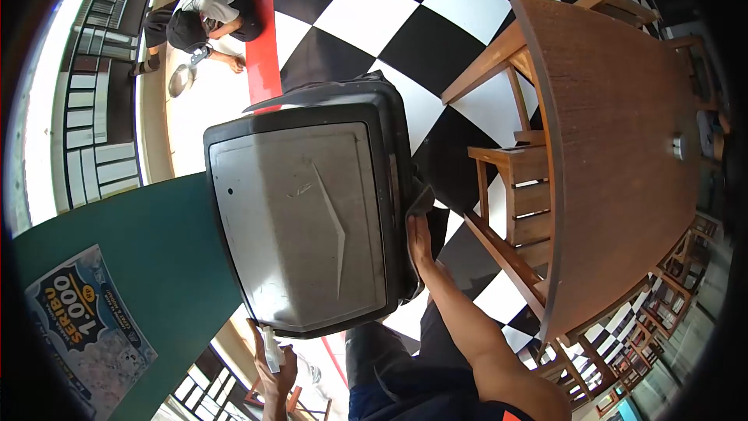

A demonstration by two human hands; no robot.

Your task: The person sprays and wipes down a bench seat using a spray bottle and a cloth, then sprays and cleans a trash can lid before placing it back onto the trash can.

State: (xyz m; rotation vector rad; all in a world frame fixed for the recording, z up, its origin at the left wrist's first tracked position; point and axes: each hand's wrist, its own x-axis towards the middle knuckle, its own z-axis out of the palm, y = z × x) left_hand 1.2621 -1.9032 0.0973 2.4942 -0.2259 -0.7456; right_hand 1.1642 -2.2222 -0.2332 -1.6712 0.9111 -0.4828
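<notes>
A large boxy object with a grey, scuffed front panel (304, 218) inside a thick black frame stands right before me; I cannot tell its exact kind. At its lower left corner, my left hand (274, 378) is closed around a small spray bottle with a white, translucent top (273, 349). My right hand (421, 243) lies along the object's right side, pressing a dark grey cloth (421, 199) against it. Part of that cloth is hidden behind the fingers and the frame.
A green panel (171, 226) with a poster (89, 327) adjoins the object's left side. To the right are a brown wooden table (615, 164) and wooden chairs (526, 195). Another person (210, 12) crouches at upper left, near a round metal lid or pan (181, 80). The floor is checkered (428, 39).
</notes>
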